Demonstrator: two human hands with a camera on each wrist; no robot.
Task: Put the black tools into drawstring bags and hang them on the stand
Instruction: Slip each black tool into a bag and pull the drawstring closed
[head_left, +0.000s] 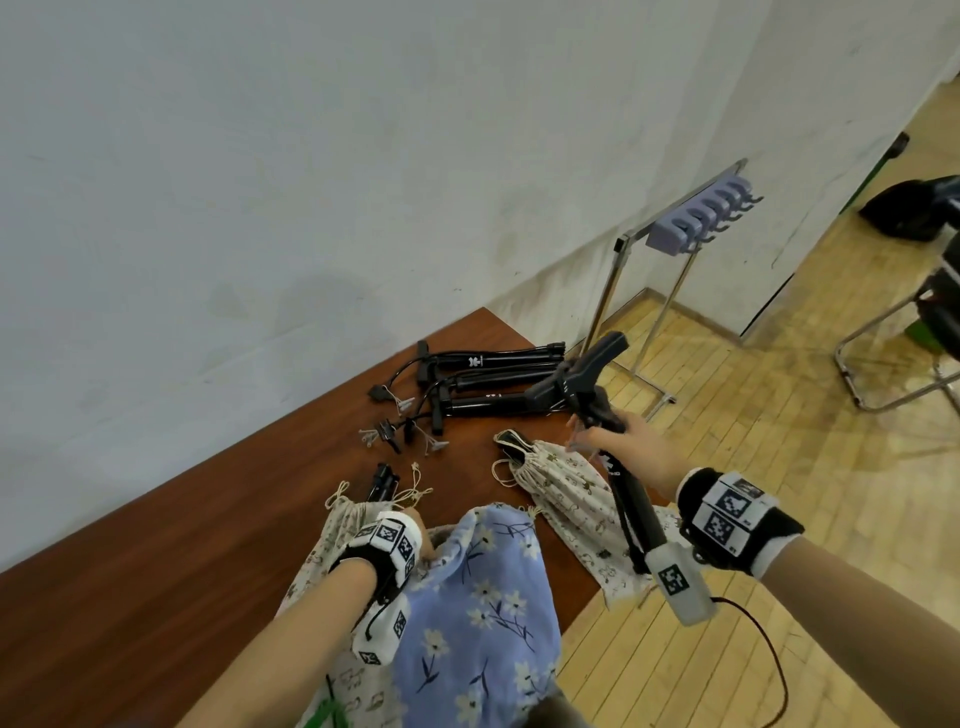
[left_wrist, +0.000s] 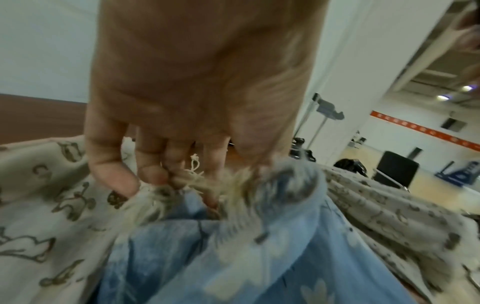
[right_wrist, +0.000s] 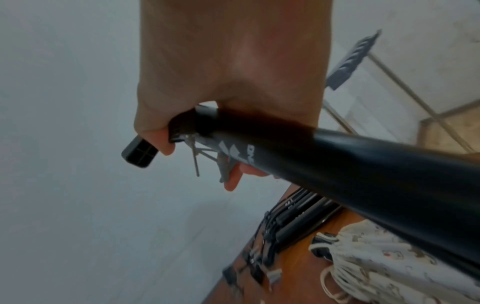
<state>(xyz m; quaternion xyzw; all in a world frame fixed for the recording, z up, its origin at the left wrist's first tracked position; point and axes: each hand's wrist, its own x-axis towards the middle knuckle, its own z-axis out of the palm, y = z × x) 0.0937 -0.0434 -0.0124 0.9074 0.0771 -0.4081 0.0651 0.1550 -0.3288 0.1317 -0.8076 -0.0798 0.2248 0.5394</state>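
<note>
My right hand (head_left: 618, 441) grips a black pump-like tool (head_left: 631, 499) near its T-handle (head_left: 592, 366) and holds it tilted above the table's right edge; in the right wrist view the fingers (right_wrist: 155, 139) wrap its black barrel (right_wrist: 363, 170). My left hand (head_left: 415, 540) pinches the gathered mouth of a blue flowered drawstring bag (head_left: 483, 613); the left wrist view shows the fingers (left_wrist: 153, 170) on the bag's bunched rim (left_wrist: 233, 191). Several more black tools (head_left: 488, 382) lie at the table's far end. A metal stand (head_left: 696, 218) with lilac hooks is beyond the table, with nothing on its hooks.
A cream patterned bag (head_left: 561, 493) with a tool inside lies at the brown table's (head_left: 156, 571) right edge. Another cream bag (head_left: 337, 525) with a tool's end showing lies under my left wrist. A chair (head_left: 914, 332) stands on the wooden floor at right.
</note>
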